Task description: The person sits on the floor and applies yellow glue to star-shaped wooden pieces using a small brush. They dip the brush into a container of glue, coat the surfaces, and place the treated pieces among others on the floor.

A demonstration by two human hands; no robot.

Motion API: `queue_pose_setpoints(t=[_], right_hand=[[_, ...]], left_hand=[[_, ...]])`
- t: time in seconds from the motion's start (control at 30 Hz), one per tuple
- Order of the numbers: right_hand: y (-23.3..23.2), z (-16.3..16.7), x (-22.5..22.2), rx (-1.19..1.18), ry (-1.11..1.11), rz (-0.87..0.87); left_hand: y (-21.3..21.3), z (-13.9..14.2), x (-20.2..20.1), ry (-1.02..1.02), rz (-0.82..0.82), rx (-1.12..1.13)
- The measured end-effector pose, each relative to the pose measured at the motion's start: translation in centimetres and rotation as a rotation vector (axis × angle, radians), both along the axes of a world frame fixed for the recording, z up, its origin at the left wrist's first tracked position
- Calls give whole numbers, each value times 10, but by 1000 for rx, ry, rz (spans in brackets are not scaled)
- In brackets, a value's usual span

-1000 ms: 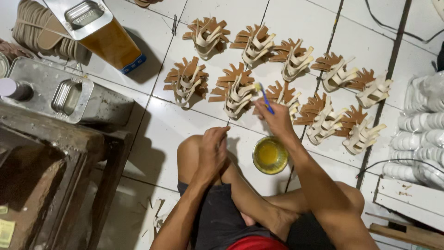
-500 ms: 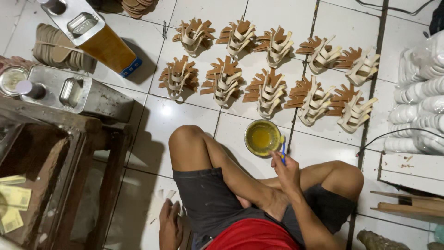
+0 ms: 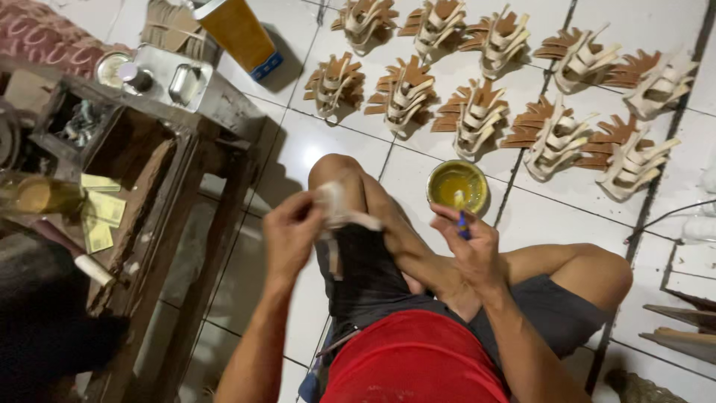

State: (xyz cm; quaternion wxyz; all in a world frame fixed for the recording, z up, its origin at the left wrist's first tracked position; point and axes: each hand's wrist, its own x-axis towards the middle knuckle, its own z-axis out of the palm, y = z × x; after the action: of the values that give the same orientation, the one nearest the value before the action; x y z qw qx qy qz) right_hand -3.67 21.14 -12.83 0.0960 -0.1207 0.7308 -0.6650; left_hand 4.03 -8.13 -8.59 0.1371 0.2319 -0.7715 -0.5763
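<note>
Sandal strap piece (image 3: 339, 213), pale and blurred, sits pinched in the left hand (image 3: 291, 231), held above the raised knee near the middle of the scene; fingers closed on it. Far left: a dark wooden bench (image 3: 186, 160) carrying a metal tin (image 3: 175, 78) and yellow paper slips (image 3: 101, 213); an amber-coloured can (image 3: 237, 33) lies on the tiled floor (image 3: 298, 149) beyond it. Centre-right: a round tin of yellow glue (image 3: 457, 185) on the floor just beside the knee. Right hand (image 3: 473, 250) closed around a blue-handled brush (image 3: 462, 220), its tip at the tin's near rim. Far side: two rows of fanned brown soles with pale straps (image 3: 473, 116), running rightward.
</note>
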Motion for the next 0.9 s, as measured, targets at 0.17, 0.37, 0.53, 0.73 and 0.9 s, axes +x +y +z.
queue_pose_setpoints(t=[0.17, 0.37, 0.53, 0.73, 0.9], right_hand=[[-7, 68, -2, -61, 231, 44], [9, 86, -10, 132, 343, 62], [8, 71, -11, 165, 161, -19], [20, 57, -20, -131, -337, -104], [31, 55, -18, -182, -283, -40]], left_hand=[[79, 36, -43, 33, -141, 319], [100, 20, -57, 36, -235, 407], [109, 11, -57, 105, -314, 390], [123, 41, -46, 275, -302, 109], [128, 62, -53, -33, -594, 402]])
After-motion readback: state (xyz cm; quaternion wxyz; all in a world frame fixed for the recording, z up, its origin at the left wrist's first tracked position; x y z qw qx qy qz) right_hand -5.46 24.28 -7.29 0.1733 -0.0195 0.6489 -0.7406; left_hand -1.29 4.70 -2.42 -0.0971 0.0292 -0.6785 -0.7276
